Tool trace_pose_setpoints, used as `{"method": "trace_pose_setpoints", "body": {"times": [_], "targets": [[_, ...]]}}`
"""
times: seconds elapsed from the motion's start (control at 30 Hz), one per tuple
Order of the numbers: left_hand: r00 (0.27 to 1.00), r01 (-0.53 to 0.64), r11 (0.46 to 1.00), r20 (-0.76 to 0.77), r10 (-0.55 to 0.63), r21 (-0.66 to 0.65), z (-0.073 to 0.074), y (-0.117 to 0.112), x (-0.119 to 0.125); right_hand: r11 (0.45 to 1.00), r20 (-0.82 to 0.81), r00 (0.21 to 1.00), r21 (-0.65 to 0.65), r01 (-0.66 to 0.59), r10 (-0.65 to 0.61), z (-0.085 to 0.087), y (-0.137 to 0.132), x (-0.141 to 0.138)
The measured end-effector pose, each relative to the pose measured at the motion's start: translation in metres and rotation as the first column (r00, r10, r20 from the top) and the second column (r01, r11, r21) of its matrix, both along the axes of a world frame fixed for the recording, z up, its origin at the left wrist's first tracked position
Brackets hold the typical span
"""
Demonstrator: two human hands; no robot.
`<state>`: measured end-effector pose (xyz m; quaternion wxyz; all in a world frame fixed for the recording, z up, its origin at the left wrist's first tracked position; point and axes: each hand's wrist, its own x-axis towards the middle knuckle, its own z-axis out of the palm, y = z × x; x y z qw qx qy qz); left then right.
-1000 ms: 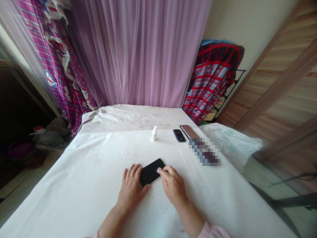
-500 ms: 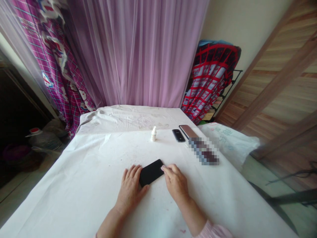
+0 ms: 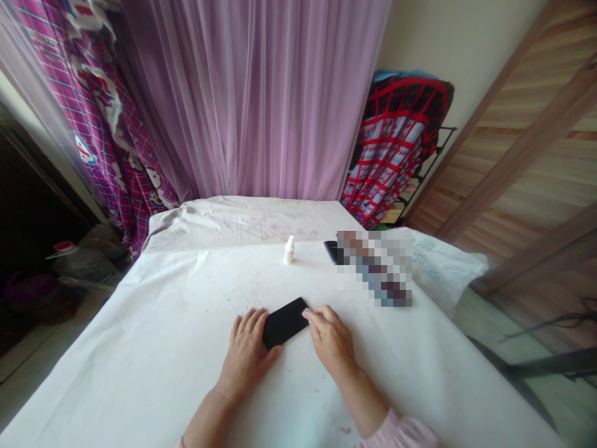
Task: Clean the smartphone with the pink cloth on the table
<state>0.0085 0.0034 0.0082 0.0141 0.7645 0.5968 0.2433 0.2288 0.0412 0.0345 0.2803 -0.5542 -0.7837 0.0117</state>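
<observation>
A black smartphone (image 3: 285,323) lies flat on the white tablecloth, dark screen up and slightly slanted. My left hand (image 3: 247,348) grips its left end, the thumb along the near edge and the fingers at the far corner. At the phone's right end, my right hand (image 3: 331,336) is closed in a pinch. A small pinkish-white piece (image 3: 306,313) pokes out of its fingertips and touches the screen's edge. Whether that piece is cloth or paper I cannot tell. Beyond the phone stands a small white bottle (image 3: 289,250), upright and apart from both hands.
Toward the back right lie a dark phone-like device (image 3: 332,251) and a long pixelated patch hiding other items. A white plastic bag (image 3: 443,264) sits beside the table's right edge. Purple curtains (image 3: 261,99) hang behind the table, and a clear jug (image 3: 81,261) stands at left.
Both hands and the phone stay almost in place; the pinched piece moves very slightly up and left. The view shifts a little, and the pixelated patch now covers more of the items at right.
</observation>
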Motion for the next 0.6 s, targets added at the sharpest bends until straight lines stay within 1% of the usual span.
{"method": "trace_pose_setpoints", "body": {"times": [0.17, 0.33, 0.6], "targets": [[1.000, 0.008, 1.000, 0.002, -0.008, 0.003, -0.001, 0.001, 0.000, 0.999, 0.008, 0.999, 0.003, 0.040, -0.040, -0.002, 0.005, 0.006], [1.000, 0.012, 1.000, -0.011, -0.012, -0.003, 0.001, 0.000, 0.000, 0.999, 0.026, 0.999, 0.007, 0.046, -0.046, 0.003, 0.003, -0.001], [1.000, 0.018, 1.000, 0.007, -0.018, -0.002, 0.000, 0.001, -0.001, 0.998, 0.050, 0.997, -0.002, -0.059, 0.060, 0.010, -0.007, -0.020]]}}
